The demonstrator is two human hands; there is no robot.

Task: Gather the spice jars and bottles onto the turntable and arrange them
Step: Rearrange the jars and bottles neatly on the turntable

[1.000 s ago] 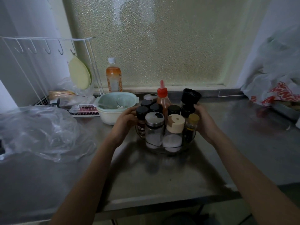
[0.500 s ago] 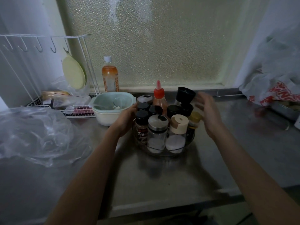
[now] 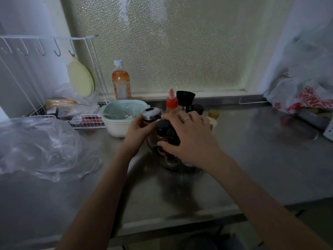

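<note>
A clear turntable (image 3: 173,165) stands mid-counter, crowded with several spice jars. My left hand (image 3: 137,131) curls around the steel-lidded glass jar (image 3: 151,114) at the turntable's left side. My right hand (image 3: 191,137) lies over the front jars, thumb pressed on a black-lidded spice jar (image 3: 162,129), hiding those beneath the palm. Behind my hands rise a red-capped sauce bottle (image 3: 172,104), a black grinder (image 3: 185,98), another black-lidded jar (image 3: 197,109) and a yellow-capped bottle (image 3: 213,114).
A mint bowl (image 3: 124,114) sits just left of the turntable. An orange drink bottle (image 3: 121,82) stands by the window, beside a white wire rack (image 3: 54,73). Plastic bags lie at the left (image 3: 37,147) and right (image 3: 306,83). The counter's front edge (image 3: 180,220) is near me.
The jars have swung round: the steel-lidded jar went from the front to the left. My right hand crossed from the right side onto the front jars. My left hand took the steel-lidded jar.
</note>
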